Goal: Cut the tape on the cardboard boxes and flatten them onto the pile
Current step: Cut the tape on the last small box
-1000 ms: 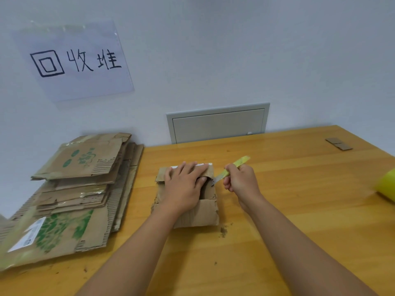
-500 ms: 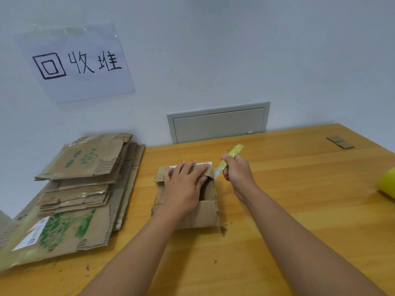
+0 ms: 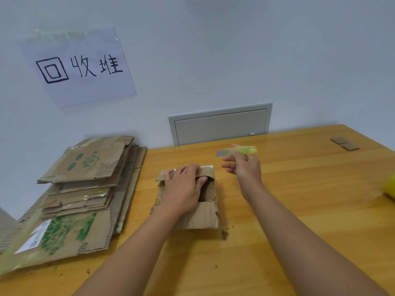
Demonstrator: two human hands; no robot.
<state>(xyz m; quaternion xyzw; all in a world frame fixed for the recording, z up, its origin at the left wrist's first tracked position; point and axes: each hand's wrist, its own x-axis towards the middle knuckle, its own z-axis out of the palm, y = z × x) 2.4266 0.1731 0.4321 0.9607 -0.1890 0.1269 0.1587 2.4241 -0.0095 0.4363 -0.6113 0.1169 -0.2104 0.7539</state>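
Now, box: the small brown cardboard box (image 3: 188, 201) lies on the wooden table (image 3: 299, 210), just right of the pile of flattened cardboard (image 3: 81, 189).
Left hand: the left hand (image 3: 183, 186) presses flat on it, fingers straight.
Right hand: the right hand (image 3: 243, 165) pinches a yellow-green utility knife (image 3: 237, 151), blade clear of the box.
Advice: cut away from the pressing fingers, shallow along the tape.

Soft, even, fairly bright light, with no glare. Faint shadows lie under the forearms on the bench (image 3: 299, 189). The knife (image 3: 239, 151) at 12 o'clock is motion-blurred. Wide-angle bending tilts the wall sign (image 3: 81, 67) at 10 o'clock; a yellow-green thing (image 3: 390, 186) at 3 o'clock is smeared.
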